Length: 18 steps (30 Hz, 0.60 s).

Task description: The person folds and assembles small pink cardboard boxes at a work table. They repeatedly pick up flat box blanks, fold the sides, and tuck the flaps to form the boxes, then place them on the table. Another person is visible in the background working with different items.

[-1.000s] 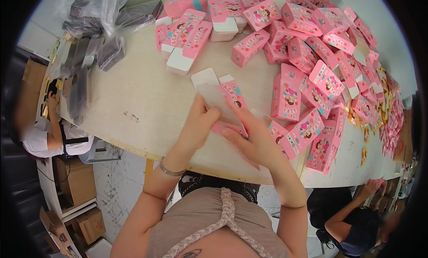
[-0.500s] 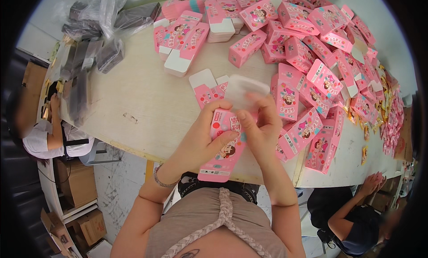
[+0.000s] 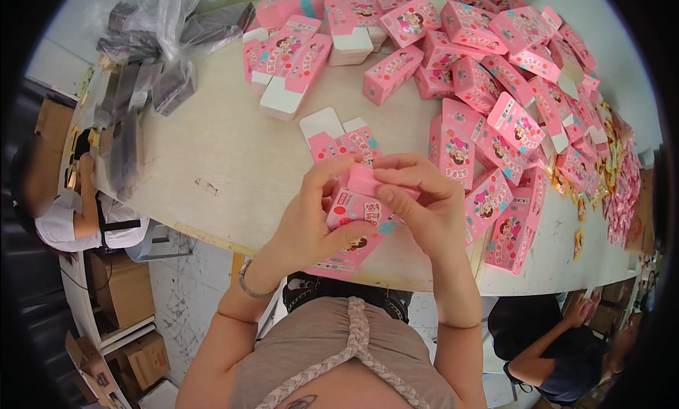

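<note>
Both of this person's arms are bent at the elbow and reach forward from the body, the left forearm (image 3: pixel 265 271) slanting inward and the right forearm (image 3: pixel 454 289) standing steeper, so that the hands nearly meet in front of the chest. I can see the left hand (image 3: pixel 309 209) curled in a grip, its thumb (image 3: pixel 351 233) stretched across toward the other side. Facing it, the right hand (image 3: pixel 426 202) pinches, fingers (image 3: pixel 410 167) bent over and pointing inward, thumb underneath.

Bold printed lettering (image 3: pixel 372 211) marks the held box (image 3: pixel 353 204) and piled boxes (image 3: pixel 478 84).
</note>
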Each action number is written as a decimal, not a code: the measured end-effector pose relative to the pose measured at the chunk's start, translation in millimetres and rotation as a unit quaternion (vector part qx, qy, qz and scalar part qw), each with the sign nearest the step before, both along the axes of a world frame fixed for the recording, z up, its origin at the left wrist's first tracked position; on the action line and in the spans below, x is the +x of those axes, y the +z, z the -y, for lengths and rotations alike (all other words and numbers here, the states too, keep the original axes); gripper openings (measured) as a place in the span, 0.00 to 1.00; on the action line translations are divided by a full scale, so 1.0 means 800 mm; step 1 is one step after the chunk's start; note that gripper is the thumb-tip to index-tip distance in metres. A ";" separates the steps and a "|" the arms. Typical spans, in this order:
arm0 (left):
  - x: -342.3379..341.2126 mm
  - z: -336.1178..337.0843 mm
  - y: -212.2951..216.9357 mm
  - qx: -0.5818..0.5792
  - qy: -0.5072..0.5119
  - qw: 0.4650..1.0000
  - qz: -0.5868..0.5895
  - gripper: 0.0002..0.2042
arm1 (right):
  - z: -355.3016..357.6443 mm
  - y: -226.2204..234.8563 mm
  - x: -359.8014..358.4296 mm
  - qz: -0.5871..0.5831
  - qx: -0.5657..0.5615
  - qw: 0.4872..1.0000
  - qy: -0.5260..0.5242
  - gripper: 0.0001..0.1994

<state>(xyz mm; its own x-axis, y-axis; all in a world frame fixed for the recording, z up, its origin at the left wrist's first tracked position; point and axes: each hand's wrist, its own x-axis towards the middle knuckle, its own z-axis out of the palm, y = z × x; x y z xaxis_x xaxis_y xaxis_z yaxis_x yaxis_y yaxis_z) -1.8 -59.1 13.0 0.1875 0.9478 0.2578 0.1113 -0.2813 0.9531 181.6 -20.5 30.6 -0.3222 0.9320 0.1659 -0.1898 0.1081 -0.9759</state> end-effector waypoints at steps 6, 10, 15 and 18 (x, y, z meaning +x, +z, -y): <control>-0.012 -0.005 -0.021 0.005 0.001 1.000 0.002 0.28 | 0.015 0.012 0.002 0.201 0.138 0.969 0.038 0.18; -0.033 -0.024 -0.032 0.009 0.105 0.982 0.156 0.27 | -0.042 -0.020 0.060 0.238 -0.037 0.970 -0.031 0.15; -0.048 -0.034 -0.050 -0.080 0.224 0.970 0.047 0.29 | -0.090 -0.090 0.022 0.422 0.107 0.875 -0.213 0.36; -0.031 -0.037 -0.094 -0.202 0.212 0.956 0.037 0.31 | -0.055 -0.095 -0.041 0.620 0.062 0.779 -0.075 0.42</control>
<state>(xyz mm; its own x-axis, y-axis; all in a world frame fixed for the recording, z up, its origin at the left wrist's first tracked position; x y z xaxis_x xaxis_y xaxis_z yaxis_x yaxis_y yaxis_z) -26.9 -29.7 -62.2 -0.2400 0.9596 -0.1466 0.0613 0.1657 0.9843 148.9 23.1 -45.8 -0.1943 0.9764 -0.0946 0.9138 0.1451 -0.3793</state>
